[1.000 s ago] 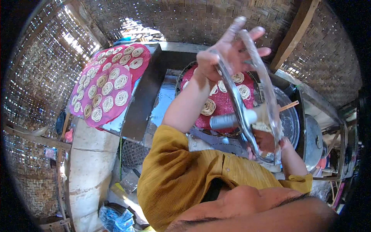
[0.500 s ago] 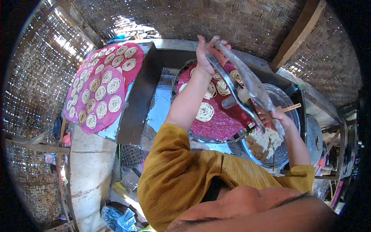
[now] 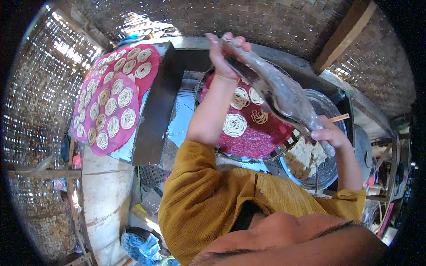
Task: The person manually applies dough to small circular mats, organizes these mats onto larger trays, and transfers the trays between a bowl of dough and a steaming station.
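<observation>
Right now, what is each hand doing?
Left hand: closed on the upper end of the long metal press.
Right hand: closed on the press's lower end.

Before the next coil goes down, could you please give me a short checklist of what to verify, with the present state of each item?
1. Left hand grips the upper end of the long grey dough-smeared press: ok.
2. Right hand holds the press's lower end: ok.
3. Bare space on the round red mesh tray beside the pale noodle coils: ok, the near part is free.
4. Dough left in the round metal bowl: ok, a pale lump shows.
5. Dough inside the press: cannot tell.
6. Filled pink trays of coils lie apart at the left: ok.
</observation>
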`<state>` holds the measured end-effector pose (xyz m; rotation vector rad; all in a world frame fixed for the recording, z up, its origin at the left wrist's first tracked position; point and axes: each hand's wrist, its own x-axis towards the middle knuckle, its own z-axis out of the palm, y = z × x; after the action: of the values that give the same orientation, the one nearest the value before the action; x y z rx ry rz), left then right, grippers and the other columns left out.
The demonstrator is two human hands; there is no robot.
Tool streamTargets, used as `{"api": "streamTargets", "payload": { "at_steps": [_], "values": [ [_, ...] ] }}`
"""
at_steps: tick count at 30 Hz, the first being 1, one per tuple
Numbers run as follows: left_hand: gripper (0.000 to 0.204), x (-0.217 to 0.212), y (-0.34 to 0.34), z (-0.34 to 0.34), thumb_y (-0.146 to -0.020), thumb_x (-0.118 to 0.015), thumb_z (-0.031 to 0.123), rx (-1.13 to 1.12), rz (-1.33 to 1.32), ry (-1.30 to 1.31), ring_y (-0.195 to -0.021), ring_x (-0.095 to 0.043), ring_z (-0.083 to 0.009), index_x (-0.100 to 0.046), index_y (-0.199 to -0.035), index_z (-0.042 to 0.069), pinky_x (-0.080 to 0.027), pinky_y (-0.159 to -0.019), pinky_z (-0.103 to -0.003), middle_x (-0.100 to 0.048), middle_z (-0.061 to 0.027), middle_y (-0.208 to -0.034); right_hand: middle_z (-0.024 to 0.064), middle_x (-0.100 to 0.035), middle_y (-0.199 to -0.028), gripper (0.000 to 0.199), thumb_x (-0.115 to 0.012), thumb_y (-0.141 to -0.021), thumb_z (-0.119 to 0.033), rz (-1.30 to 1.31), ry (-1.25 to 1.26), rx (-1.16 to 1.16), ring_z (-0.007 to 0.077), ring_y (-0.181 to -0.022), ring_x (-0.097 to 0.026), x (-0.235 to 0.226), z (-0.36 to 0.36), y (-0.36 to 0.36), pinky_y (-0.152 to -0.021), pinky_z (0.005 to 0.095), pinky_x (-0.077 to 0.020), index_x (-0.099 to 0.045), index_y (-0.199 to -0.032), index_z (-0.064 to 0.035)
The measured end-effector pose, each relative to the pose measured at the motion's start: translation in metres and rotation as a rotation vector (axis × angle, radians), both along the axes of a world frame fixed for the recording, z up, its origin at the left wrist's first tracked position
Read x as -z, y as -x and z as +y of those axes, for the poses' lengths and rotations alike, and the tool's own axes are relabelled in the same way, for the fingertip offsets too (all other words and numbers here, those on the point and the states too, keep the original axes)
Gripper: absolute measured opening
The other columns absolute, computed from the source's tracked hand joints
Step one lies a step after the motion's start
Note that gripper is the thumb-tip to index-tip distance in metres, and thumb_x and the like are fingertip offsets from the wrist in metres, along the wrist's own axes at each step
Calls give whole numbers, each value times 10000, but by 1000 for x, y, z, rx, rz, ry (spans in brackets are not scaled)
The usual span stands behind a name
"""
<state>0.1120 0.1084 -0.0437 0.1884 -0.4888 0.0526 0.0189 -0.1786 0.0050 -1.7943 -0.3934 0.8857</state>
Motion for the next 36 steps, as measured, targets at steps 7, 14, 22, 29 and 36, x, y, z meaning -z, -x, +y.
{"api": "streamTargets", "payload": {
  "at_steps": [7,14,22,29,36],
  "values": [
    [345,-8,23,-3,-791,-422,513,41,-144,-21,-701,-509,-192,-496,-779,176,-463,-547,-406,-507,-7,-729,97,-545,-883,670,-630,-550,-352,16,12,9,149,-763,-515,-11,-6,23,-631,262,-433,-476,-1083,25],
    [317,-26,15,11,-800,-422,495,-4,-245,6,-668,-504,-176,-502,-755,191,-438,-577,-383,-529,12,-720,92,-550,-898,672,-650,-523,-354,-222,141,-47,167,-813,-497,-35,7,8,-732,290,-389,-498,-1046,40],
    [356,-21,40,4,-813,-372,510,51,-222,-107,-709,-521,-192,-502,-798,179,-444,-657,-433,-545,-8,-762,55,-534,-792,656,-657,-537,-374,-193,83,-53,139,-733,-480,-16,-6,23,-655,269,-390,-505,-1031,30],
    [379,-6,24,-26,-792,-397,532,305,-204,-17,-742,-532,-195,-526,-841,179,-448,-691,-435,-551,-34,-789,57,-542,-757,635,-668,-516,-362,-220,118,12,141,-701,-487,-7,-32,33,-642,262,-390,-524,-993,31],
    [381,58,38,-71,-845,-444,250,252,322,-1298,-1080,-399,-184,-414,-1143,15,-307,-921,-315,-435,-83,-1186,91,-556,-876,651,-673,-512,-332,-213,27,75,164,-812,-496,-6,-28,35,-745,276,-380,-515,-1025,38]
  ]
}}
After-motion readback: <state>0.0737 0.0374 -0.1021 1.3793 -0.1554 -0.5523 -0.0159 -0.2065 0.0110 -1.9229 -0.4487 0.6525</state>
